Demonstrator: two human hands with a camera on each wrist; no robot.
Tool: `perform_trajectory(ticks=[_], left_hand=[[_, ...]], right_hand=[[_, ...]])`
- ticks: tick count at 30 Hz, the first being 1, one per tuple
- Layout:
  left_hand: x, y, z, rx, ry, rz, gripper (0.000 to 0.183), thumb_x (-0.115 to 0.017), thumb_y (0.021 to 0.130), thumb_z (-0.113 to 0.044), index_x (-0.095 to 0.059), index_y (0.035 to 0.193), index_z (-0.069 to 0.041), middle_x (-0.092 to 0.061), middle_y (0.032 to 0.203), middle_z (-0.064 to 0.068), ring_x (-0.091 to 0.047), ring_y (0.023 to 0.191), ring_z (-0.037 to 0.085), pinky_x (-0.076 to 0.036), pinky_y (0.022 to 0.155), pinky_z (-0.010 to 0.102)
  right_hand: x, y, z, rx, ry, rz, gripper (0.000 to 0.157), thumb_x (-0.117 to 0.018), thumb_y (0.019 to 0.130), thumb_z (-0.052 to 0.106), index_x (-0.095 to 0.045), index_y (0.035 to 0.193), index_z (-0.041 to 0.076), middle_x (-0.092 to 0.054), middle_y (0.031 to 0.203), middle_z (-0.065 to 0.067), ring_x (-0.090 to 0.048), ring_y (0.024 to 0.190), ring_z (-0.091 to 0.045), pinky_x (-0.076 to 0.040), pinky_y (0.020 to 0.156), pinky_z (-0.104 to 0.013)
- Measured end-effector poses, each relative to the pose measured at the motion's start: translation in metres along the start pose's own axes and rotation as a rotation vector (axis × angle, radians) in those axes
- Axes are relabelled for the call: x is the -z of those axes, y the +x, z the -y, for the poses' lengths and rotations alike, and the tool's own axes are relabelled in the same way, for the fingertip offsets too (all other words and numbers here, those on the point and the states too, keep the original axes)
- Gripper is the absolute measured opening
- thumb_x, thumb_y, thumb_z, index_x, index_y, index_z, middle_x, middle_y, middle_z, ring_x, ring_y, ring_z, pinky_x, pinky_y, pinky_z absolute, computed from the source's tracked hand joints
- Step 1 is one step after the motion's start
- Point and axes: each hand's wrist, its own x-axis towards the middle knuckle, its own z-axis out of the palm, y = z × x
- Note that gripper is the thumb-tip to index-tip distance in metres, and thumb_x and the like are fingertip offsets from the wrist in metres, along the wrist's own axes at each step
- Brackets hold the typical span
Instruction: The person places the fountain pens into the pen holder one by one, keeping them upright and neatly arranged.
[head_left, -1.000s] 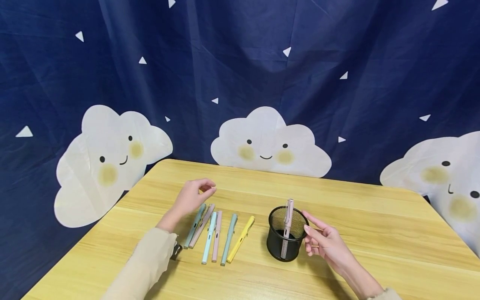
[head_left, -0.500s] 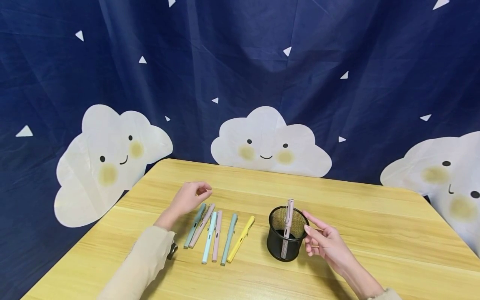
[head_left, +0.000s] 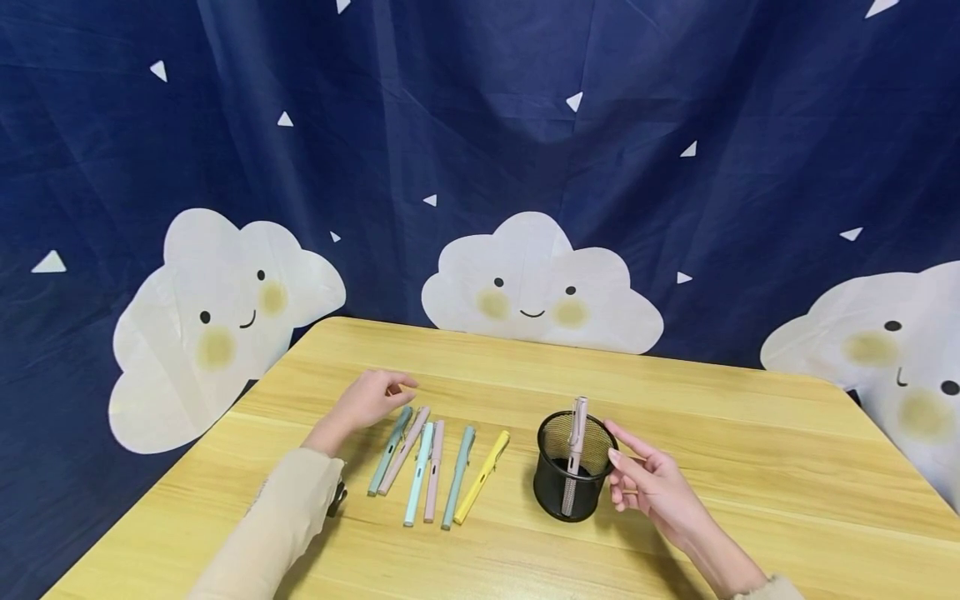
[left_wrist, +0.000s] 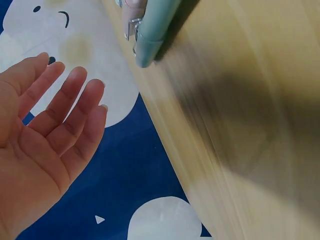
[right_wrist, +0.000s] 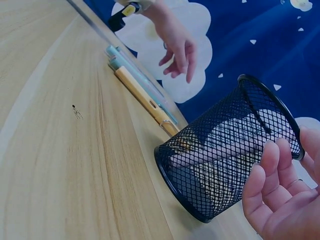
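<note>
While my right hand gripped the mesh cup, one pen stood in it, with six pens left on the table near my empty, relaxed left hand.

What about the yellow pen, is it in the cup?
No, the yellow pen lies on the table, to the left of the cup in the head view.

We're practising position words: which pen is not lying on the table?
The pinkish pen in the black mesh cup; the other six pens lie on the table.
</note>
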Motion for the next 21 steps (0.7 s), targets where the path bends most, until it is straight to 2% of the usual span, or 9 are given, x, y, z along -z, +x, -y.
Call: perform_trajectory(ticks=[6,10,13,17,21], left_hand=[[-0.001,-0.002,0.006,0.010,0.021,0.048,0.030,-0.062,0.083,-0.014,-0.062,0.110,-0.002,-0.064,0.087,0.007,-0.054,0.068,0.011,-0.045,0.060,0.028],[-0.002,-0.004,0.012,0.014,-0.006,0.079,0.034,-0.063,0.083,-0.015,-0.060,0.114,-0.001,-0.063,0.084,0.006,-0.052,0.064,0.009,-0.043,0.057,0.026],[-0.004,-0.005,0.015,0.041,-0.074,0.129,0.040,-0.063,0.083,-0.013,-0.055,0.119,0.001,-0.061,0.073,0.006,-0.052,0.057,0.014,-0.042,0.051,0.026],[-0.005,-0.007,0.020,0.116,-0.199,0.216,0.049,-0.064,0.083,-0.011,-0.047,0.128,0.000,-0.054,0.059,0.009,-0.051,0.047,0.020,-0.040,0.044,0.026],[-0.006,-0.010,0.023,0.191,-0.271,0.277,0.058,-0.066,0.080,-0.010,-0.041,0.133,-0.005,-0.046,0.056,0.006,-0.045,0.043,0.014,-0.036,0.041,0.022]], right_hand=[[0.000,0.000,0.000,0.000,0.007,0.000,0.037,-0.046,0.094,0.013,-0.051,0.117,0.041,-0.058,0.069,0.000,-0.055,0.058,-0.010,-0.048,0.056,-0.022],[0.001,0.000,-0.001,-0.015,0.001,-0.013,0.036,-0.047,0.093,0.015,-0.051,0.116,0.043,-0.058,0.069,0.000,-0.055,0.058,-0.010,-0.048,0.056,-0.022],[0.001,0.000,-0.002,-0.023,-0.004,-0.018,0.036,-0.047,0.093,0.015,-0.051,0.117,0.043,-0.058,0.069,0.000,-0.055,0.058,-0.010,-0.048,0.056,-0.023],[0.001,0.000,-0.003,-0.018,-0.001,-0.007,0.038,-0.047,0.094,0.015,-0.048,0.123,0.040,-0.059,0.069,0.001,-0.055,0.058,-0.010,-0.048,0.056,-0.022],[0.001,0.000,-0.002,-0.018,-0.001,-0.007,0.038,-0.046,0.094,0.015,-0.049,0.121,0.041,-0.059,0.069,0.001,-0.055,0.058,-0.010,-0.048,0.056,-0.022]])
